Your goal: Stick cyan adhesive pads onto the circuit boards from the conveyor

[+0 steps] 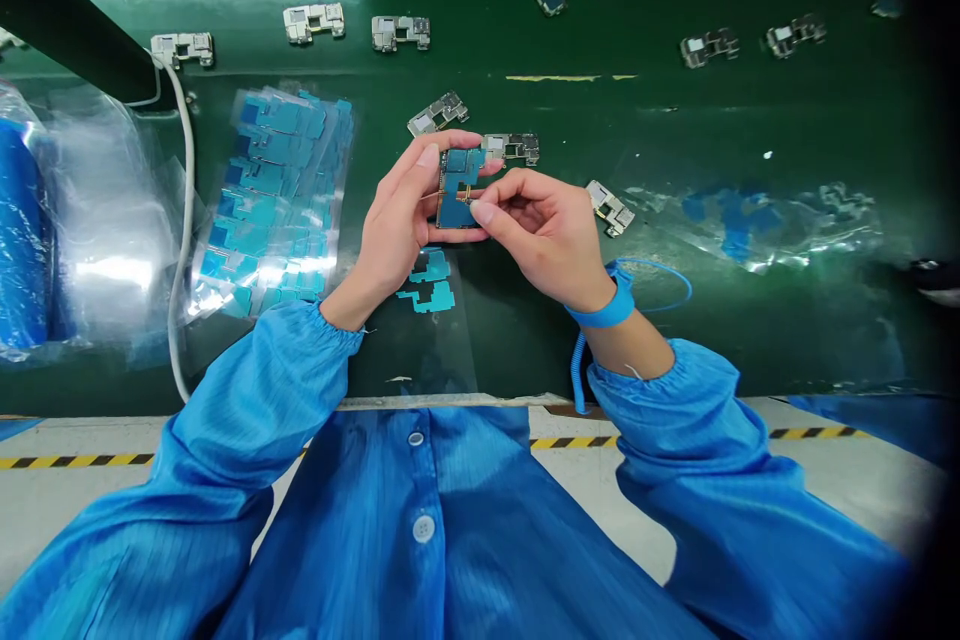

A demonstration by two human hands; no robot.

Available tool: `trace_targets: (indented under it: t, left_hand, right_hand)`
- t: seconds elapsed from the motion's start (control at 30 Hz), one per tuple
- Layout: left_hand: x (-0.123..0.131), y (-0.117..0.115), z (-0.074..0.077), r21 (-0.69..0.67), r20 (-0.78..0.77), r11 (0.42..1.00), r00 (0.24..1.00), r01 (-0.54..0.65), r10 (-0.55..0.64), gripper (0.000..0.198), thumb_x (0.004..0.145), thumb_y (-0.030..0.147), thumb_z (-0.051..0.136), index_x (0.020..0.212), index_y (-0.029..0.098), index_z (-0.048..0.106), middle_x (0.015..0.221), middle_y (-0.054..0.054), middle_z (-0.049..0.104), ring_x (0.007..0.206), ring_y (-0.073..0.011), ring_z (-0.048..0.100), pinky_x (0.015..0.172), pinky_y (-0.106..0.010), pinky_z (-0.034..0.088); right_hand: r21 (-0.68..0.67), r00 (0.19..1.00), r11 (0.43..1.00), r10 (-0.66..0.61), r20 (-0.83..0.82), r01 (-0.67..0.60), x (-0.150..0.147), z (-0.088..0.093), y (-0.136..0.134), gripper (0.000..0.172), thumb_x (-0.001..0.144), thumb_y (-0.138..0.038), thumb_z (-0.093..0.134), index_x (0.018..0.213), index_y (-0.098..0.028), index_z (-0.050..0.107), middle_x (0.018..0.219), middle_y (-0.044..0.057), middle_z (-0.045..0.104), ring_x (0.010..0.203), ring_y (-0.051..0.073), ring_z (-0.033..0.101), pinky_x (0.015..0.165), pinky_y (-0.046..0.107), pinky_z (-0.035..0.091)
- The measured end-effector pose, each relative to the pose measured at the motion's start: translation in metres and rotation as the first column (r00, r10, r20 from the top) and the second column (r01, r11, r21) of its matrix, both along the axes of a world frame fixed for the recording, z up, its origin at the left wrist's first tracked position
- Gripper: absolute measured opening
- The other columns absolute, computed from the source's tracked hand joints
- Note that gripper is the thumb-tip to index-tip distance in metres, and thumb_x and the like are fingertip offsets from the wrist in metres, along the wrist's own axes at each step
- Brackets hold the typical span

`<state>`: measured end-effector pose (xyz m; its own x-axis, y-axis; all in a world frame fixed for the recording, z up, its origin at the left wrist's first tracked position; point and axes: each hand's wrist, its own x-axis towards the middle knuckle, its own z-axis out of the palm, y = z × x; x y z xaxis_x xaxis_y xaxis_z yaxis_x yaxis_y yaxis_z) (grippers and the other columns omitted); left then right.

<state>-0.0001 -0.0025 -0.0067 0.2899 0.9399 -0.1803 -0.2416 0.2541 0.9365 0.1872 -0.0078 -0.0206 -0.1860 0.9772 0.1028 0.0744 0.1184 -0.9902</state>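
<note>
My left hand (394,220) and my right hand (544,235) meet over the green belt (750,320), both closed on one small circuit board (457,188) with blue film on its face. Left fingers grip its left edge and top. My right thumb and forefinger pinch its lower right corner. A blue wrist strap (607,305) with a coiled cord is on my right wrist. Below the hands lies a clear sheet with two blue film pieces (429,282).
A stack of clear sheets carrying blue film pieces (274,200) lies left of the hands. Several bare metal-shielded boards (313,20) are scattered along the belt's far side, one (609,208) just right of my right hand. Plastic bags (82,220) and a white cable (184,220) sit at far left.
</note>
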Motion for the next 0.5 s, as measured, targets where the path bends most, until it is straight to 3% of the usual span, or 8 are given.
trace_targets:
  t: [0.2,0.37,0.5]
  left_hand:
    - [0.0007,0.0002,0.0009,-0.007,0.034,1.0,0.999,-0.009,0.009,0.053,0.108,0.069,0.05,0.141,0.03,0.064,0.146,-0.008,0.079,0.141,-0.0379,0.076,0.094,-0.047,0.075]
    - [0.0011,0.0004,0.001,-0.026,0.128,1.0,0.992,-0.017,0.02,0.039,0.106,0.063,0.06,0.129,0.034,0.07,0.135,-0.004,0.083,0.127,-0.036,0.08,0.09,-0.048,0.076]
    - [0.0012,0.0008,-0.0012,-0.044,0.119,0.999,0.993,-0.013,0.018,0.04,0.102,0.065,0.062,0.129,0.037,0.07,0.138,-0.001,0.083,0.138,-0.0412,0.074,0.092,-0.053,0.075]
  right_hand:
    - [0.067,1.0,0.997,-0.027,0.008,0.026,-0.0005,-0.0041,0.0004,0.043,0.094,-0.066,0.089,0.089,-0.026,0.076,0.089,0.001,0.073,0.082,0.018,0.071,0.079,0.036,0.067]
    - [0.09,0.999,0.995,-0.034,0.039,0.03,-0.0003,-0.0057,0.0008,0.046,0.095,-0.069,0.087,0.089,-0.025,0.076,0.088,0.002,0.071,0.081,0.018,0.069,0.08,0.038,0.067]
    - [0.093,0.999,0.995,-0.032,0.04,0.028,0.0003,-0.0082,0.0011,0.045,0.095,-0.068,0.087,0.09,-0.025,0.076,0.09,0.002,0.071,0.084,0.018,0.07,0.083,0.04,0.067]
